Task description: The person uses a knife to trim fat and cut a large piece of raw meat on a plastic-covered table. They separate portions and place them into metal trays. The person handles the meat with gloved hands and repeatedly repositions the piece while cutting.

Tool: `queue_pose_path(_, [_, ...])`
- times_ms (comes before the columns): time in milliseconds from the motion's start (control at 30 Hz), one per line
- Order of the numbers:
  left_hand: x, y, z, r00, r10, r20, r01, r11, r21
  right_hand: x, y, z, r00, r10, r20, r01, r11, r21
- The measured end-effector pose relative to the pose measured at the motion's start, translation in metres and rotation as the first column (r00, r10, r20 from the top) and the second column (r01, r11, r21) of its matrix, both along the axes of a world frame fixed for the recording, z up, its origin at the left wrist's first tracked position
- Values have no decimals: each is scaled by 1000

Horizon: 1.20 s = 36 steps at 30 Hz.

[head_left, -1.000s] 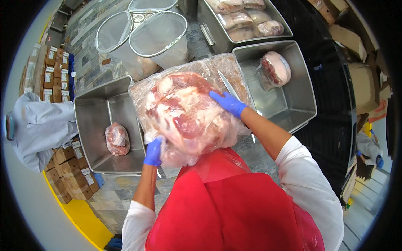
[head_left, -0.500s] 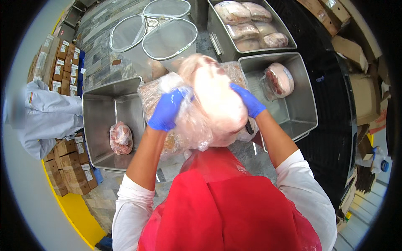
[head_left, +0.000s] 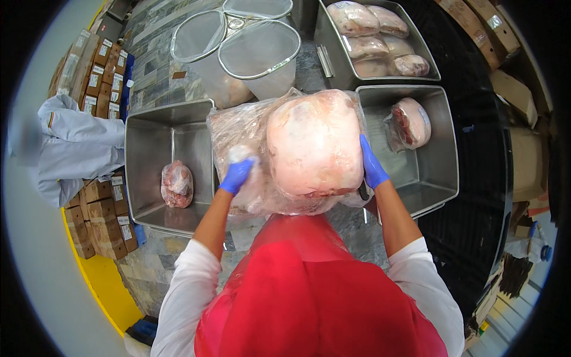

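Observation:
A large pale cut of meat, fat side up, lies on a plastic-covered surface in front of me. My left hand, in a blue glove, is closed on crumpled clear plastic wrap left of the meat. Gloved in blue too, my right hand rests with fingers stretched along the meat's right side. Just by its wrist shows a black handle; the rest of that tool is hidden. A smaller piece of meat sits in the left metal bin.
The right metal bin holds one wrapped piece of meat; a further bin holds several more. Hooped clear bags stand ahead. Another person's white sleeve is at left, beside stacked cartons.
The meat has gone from raised and tilted between my hands to lying flat. My left hand has drawn down, with the plastic bunched in it and apart from the meat.

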State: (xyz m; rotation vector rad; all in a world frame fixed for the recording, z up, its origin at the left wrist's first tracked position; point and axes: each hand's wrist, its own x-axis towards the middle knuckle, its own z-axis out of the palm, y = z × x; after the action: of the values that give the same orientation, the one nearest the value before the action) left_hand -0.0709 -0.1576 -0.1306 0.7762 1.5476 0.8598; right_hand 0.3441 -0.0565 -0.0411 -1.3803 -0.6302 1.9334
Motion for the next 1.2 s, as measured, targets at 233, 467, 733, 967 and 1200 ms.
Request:
queue_pose_path(233, [60, 27, 25, 906, 263, 333, -173, 945, -276, -14, -11, 14, 815, -9, 579, -246, 900, 360])
queue_pose_path(467, [21, 7, -17, 961, -1, 276, 64, 974, -219, -4, -1, 2, 893, 119, 434, -251, 931, 263])
queue_pose_path(733, [53, 40, -50, 799, 564, 210, -481, 809, -338, 3, 8, 10, 972, 189, 137, -203, 974, 98])
queue_pose_path(967, [71, 31, -48, 809, 349, 473, -176, 912, -371, 7, 18, 6, 989, 134, 64, -133, 991, -14])
queue_pose_path(1200, [37, -35, 18, 640, 575, 509, -287, 794, -536, -52, -13, 14, 937, 253, 242, -284, 954, 101])
